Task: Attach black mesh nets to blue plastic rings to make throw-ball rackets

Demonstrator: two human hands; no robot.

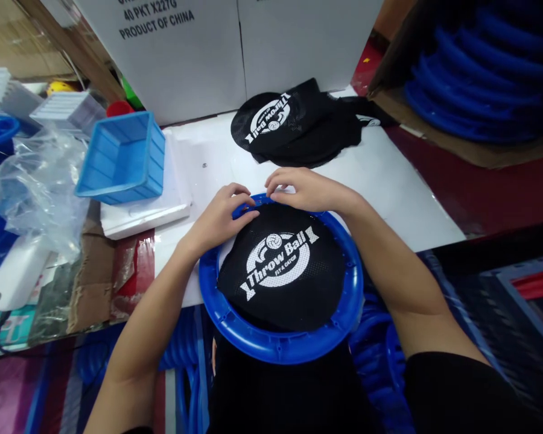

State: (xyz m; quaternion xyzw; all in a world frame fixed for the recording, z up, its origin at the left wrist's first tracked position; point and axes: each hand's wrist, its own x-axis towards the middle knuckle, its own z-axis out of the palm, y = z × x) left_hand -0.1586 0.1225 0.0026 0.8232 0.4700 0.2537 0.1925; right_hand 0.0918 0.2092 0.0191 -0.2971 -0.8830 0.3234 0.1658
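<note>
A blue plastic ring (353,289) rests over my lap and the table's near edge, its hollow side up. Across it lies a round black mesh cloth (317,301) printed "Throw Ball". The cloth leaves a gap at the ring's left side. My left hand (230,214) is at the ring's far left, fingers bent over the rim and thumb on the cloth's edge. Beside it, my right hand (298,188) curls its fingers and thumb at the far rim. What lies right under the fingertips is partly hidden.
More black printed cloths (298,126) are heaped beyond the ring. A blue bin (122,157) stands on a white slab (149,218) to the left, near a clear plastic bag (40,181). White cartons (199,66) block the back. Blue rings (470,90) fill a box at right.
</note>
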